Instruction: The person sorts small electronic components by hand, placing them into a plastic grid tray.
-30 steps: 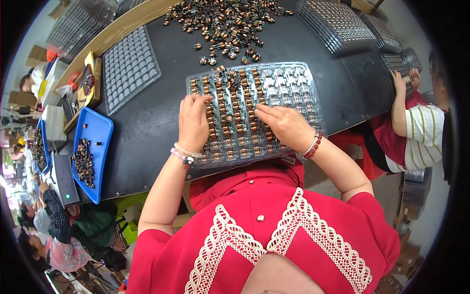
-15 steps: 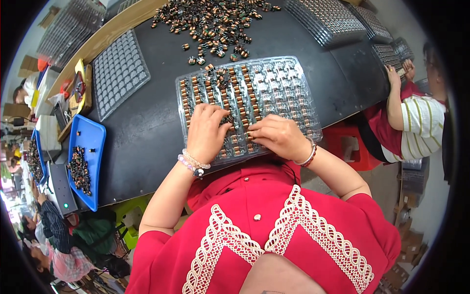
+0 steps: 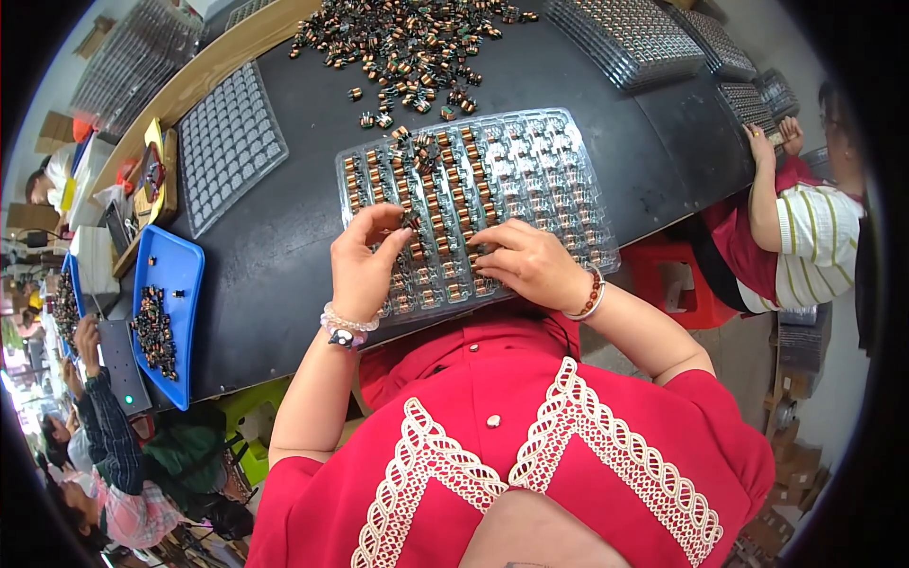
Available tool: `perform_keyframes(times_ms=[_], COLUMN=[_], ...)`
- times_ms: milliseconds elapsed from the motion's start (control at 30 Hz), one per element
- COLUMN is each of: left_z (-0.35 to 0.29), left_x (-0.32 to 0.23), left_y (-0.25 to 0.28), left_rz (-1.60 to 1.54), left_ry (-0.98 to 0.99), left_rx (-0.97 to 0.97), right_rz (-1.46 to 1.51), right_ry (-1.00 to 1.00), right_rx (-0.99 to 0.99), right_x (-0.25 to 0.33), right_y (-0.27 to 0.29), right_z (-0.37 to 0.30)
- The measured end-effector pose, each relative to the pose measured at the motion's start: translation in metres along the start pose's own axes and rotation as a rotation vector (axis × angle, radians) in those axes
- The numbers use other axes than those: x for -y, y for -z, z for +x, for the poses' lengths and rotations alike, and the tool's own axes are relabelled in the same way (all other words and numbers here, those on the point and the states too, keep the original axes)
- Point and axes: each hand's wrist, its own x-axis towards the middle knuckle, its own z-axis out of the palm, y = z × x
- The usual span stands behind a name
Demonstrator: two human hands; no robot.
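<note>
A clear plastic tray (image 3: 589, 180) with rows of small pockets lies in front of me. Copper-wound coils (image 3: 438, 204) fill much of its left and middle columns, and a loose heap of coils (image 3: 423, 151) sits on top near the far edge. My left hand (image 3: 363, 265) is over the tray's left part, thumb and fingers closed around a small dark-and-copper coil (image 3: 411, 220). Bent over the middle columns, my right hand (image 3: 526, 263) has its fingertips pinched together down at a pocket; what lies between them is mostly hidden.
Beyond the tray, a large pile of coils (image 3: 407, 47) spreads over the black table (image 3: 284, 275). An unfilled tray (image 3: 232, 147) lies left, near a blue tray (image 3: 192, 284) with more coils. Stacked trays (image 3: 625, 43) stand far right. A co-worker (image 3: 814, 227) sits at the right.
My left hand has moved left and lifted slightly from the middle columns, with a coil now showing at its fingertips. My right hand has shifted slightly left.
</note>
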Motion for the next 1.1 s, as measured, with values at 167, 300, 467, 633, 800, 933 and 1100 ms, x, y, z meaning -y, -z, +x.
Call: perform_keyframes(times_ms=[167, 300, 467, 633, 800, 933, 1100], left_z=[-0.006, -0.012, -0.027, -0.042, -0.047, -0.048, -0.046], left_x=[-0.006, 0.006, -0.004, 0.003, 0.008, 0.001, -0.012], left_y=[0.010, 0.021, 0.023, 0.022, 0.022, 0.024, 0.029], left_rz=[0.115, 0.236, 0.550, 0.663, 0.783, 0.885, 0.996], left_ry=[-0.099, -0.140, -0.504, -0.579, -0.634, -0.654, -0.646], left_rx=[-0.075, -0.136, -0.062, 0.050, 0.086, 0.140, 0.263], right_rz=[0.000, -0.208, -0.425, -0.331, -0.270, -0.262, -0.245], right_ry=[0.021, -0.007, 0.095, 0.073, 0.033, 0.046, 0.046], right_rx=[-0.041, -0.116, 0.030, 0.058, 0.088, 0.072, 0.165], right_x=[-0.004, -0.021, -0.053, -0.053, -0.039, -0.026, -0.012], right_y=[0.005, 0.000, -0.019, -0.020, -0.010, -0.002, 0.011], right_z=[0.013, 0.070, 0.102, 0.103, 0.076, 0.056, 0.048])
